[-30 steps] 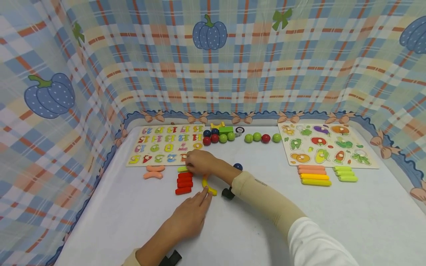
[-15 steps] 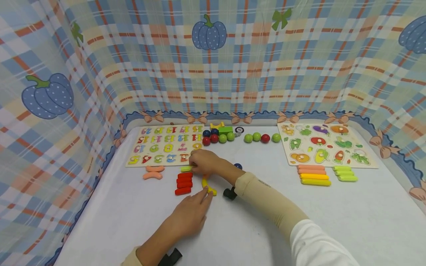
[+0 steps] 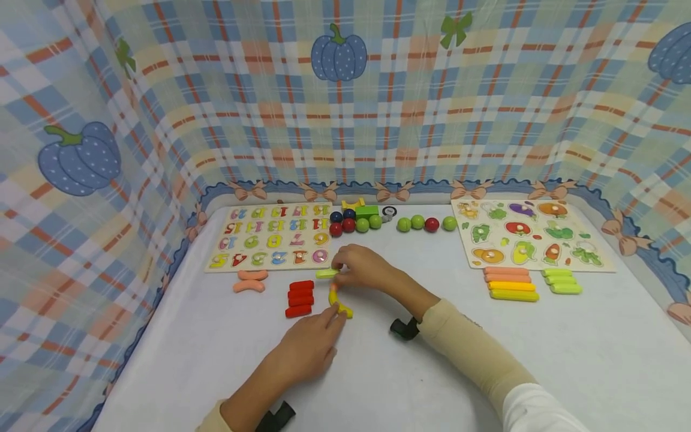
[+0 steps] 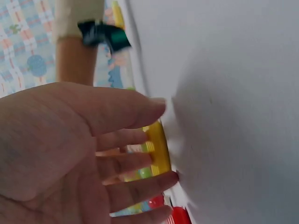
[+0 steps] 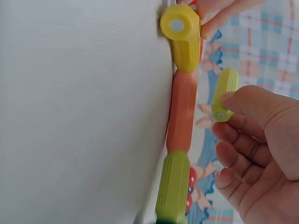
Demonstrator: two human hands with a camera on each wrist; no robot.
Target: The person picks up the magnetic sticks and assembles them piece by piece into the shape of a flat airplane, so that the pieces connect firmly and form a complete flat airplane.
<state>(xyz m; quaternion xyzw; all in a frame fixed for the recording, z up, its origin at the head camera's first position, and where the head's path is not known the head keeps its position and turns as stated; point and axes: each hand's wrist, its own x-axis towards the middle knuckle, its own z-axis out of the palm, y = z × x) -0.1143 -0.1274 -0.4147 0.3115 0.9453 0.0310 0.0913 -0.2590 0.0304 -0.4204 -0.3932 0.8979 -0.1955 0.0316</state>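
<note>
My right hand point(image 3: 363, 267) pinches a short light green magnetic stick point(image 5: 225, 95) between thumb and fingers. In the right wrist view, a yellow curved stick point(image 5: 186, 51), an orange stick point(image 5: 182, 109) and another green stick point(image 5: 173, 186) stand in a chain beside that hand. Fingertips of my left hand point(image 3: 310, 342) rest on the curved yellow piece in the head view, its fingers fairly straight. Left of the hands lie several red sticks point(image 3: 300, 298) in a stack of rows. The right hand hides part of the chain in the head view.
Two pink curved sticks point(image 3: 249, 287) lie at the left, below a number puzzle board point(image 3: 254, 267). Red, blue and green balls point(image 3: 363, 225) line the back. On the right are a vegetable puzzle board point(image 3: 469, 255), long sticks point(image 3: 513, 295) and short light green sticks point(image 3: 564, 289).
My right hand has moved right with the light green stick, from above the red sticks to the top of the chain. The left hand stays on the yellow curved stick.
</note>
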